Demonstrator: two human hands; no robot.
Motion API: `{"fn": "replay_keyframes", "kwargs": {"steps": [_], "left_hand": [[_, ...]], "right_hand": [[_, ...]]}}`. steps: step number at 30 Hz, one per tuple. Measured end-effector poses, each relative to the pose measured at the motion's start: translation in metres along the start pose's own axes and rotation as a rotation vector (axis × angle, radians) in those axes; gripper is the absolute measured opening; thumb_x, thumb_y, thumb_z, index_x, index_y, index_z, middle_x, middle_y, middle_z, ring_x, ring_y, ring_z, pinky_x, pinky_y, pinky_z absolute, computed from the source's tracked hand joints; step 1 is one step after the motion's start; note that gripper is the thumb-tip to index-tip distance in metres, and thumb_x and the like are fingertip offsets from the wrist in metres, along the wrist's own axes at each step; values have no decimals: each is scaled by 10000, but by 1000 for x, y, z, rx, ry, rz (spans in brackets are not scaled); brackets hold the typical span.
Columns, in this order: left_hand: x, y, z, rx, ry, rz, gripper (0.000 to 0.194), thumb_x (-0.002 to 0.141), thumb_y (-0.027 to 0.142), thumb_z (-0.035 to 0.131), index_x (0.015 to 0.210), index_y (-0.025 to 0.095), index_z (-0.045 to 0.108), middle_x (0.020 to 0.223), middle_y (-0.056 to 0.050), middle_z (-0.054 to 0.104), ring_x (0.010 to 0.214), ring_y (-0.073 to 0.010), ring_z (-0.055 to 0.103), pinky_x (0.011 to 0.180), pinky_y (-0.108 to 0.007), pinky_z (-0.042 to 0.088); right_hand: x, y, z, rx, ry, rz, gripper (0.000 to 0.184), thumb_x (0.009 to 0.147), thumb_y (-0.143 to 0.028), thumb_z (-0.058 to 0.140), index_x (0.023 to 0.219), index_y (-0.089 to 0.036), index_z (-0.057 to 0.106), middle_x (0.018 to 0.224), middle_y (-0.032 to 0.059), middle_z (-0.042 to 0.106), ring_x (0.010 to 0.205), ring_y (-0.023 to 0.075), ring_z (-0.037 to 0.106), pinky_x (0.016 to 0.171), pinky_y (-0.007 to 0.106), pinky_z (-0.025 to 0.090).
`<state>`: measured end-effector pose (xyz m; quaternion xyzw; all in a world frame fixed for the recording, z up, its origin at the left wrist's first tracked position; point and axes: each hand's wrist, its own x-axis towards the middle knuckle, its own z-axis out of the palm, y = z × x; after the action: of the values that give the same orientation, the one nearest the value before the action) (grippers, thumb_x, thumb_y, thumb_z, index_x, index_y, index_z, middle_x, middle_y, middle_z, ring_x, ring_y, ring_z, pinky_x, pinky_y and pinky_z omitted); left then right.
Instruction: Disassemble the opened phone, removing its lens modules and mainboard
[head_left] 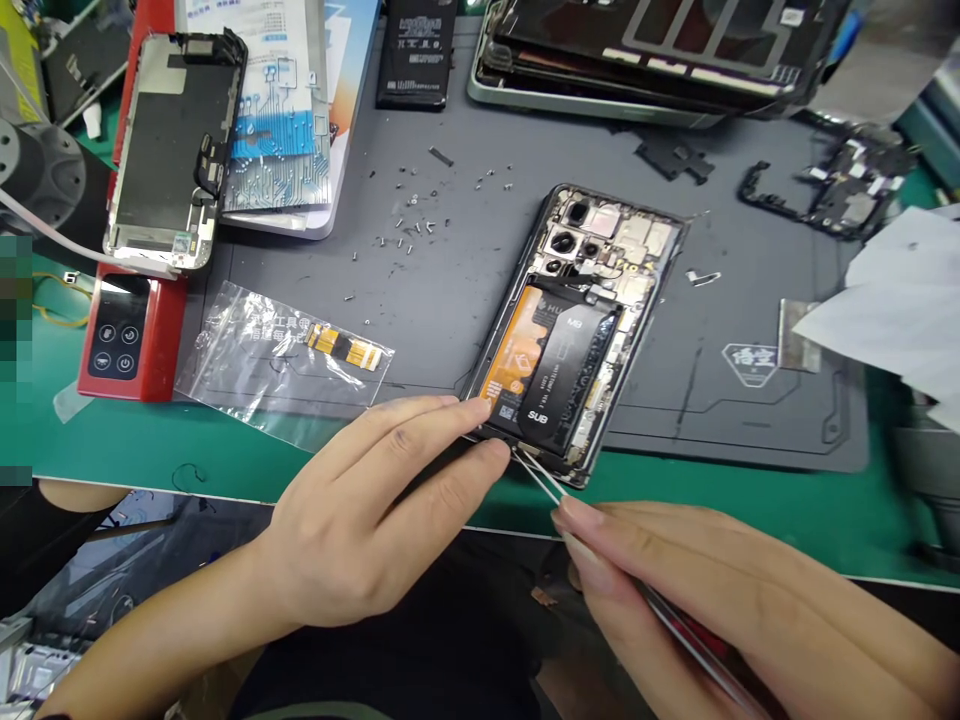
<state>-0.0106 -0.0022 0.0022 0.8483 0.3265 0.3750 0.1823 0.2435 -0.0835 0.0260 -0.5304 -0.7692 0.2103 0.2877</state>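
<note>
An opened smartphone (574, 330) lies tilted on the grey work mat, its back cover off. Its battery (517, 345) shows orange on one side, partly under a black flex cable (568, 365) marked MB and SUB. My left hand (382, 500) holds the phone's lower left corner, thumb and forefinger on either side of it. Pinched between the fingers of my right hand (675, 590) is a pair of metal tweezers (541, 475). The tweezer tips are at the phone's bottom edge, close to my left thumb; whether they grip anything is too small to tell.
Several tiny screws (427, 227) are scattered on the mat (360, 270). A clear bag (255, 350) with a flex cable (345, 347) lies left of the phone. Behind are a loose battery (416, 55) and stacked phone parts (652, 60). A screen (180, 140) leans on a red device (131, 340).
</note>
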Motion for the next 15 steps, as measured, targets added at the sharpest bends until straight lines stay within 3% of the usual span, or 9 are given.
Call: {"fn": "replay_keyframes", "kwargs": {"steps": [7, 9, 12, 15], "left_hand": [[-1, 1, -1, -11, 9, 5, 264, 1075, 27, 680, 1314, 45, 791, 1401, -197, 806, 1364, -260, 749, 1163, -431, 681], [-1, 0, -1, -2, 13, 0, 268, 1082, 41, 678, 1326, 62, 787, 1410, -187, 805, 1366, -259, 752, 1162, -431, 684], [-2, 0, -1, 2, 14, 0, 269, 1091, 50, 667, 1333, 76, 781, 1419, -178, 803, 1366, -256, 755, 1166, -430, 682], [-1, -1, 0, 5, 11, 16, 257, 1097, 59, 659, 1324, 68, 779, 1405, -182, 805, 1353, -258, 756, 1159, -424, 677]], "right_hand": [[3, 7, -7, -122, 25, -49, 581, 995, -122, 799, 1523, -359, 741, 1202, -39, 853, 986, 185, 827, 919, 303, 692], [9, 6, -10, -99, -11, -71, 520, 1000, -124, 791, 1480, -321, 759, 1209, -35, 850, 1027, 173, 822, 958, 280, 681], [18, 1, -11, -29, -32, 4, 359, 1047, -126, 744, 1368, -284, 771, 1188, -44, 839, 1039, 115, 807, 1054, 207, 620], [22, 1, -9, 34, -17, 46, 278, 1093, -158, 698, 1333, -281, 766, 1158, -43, 831, 992, 89, 804, 1042, 168, 598]]}}
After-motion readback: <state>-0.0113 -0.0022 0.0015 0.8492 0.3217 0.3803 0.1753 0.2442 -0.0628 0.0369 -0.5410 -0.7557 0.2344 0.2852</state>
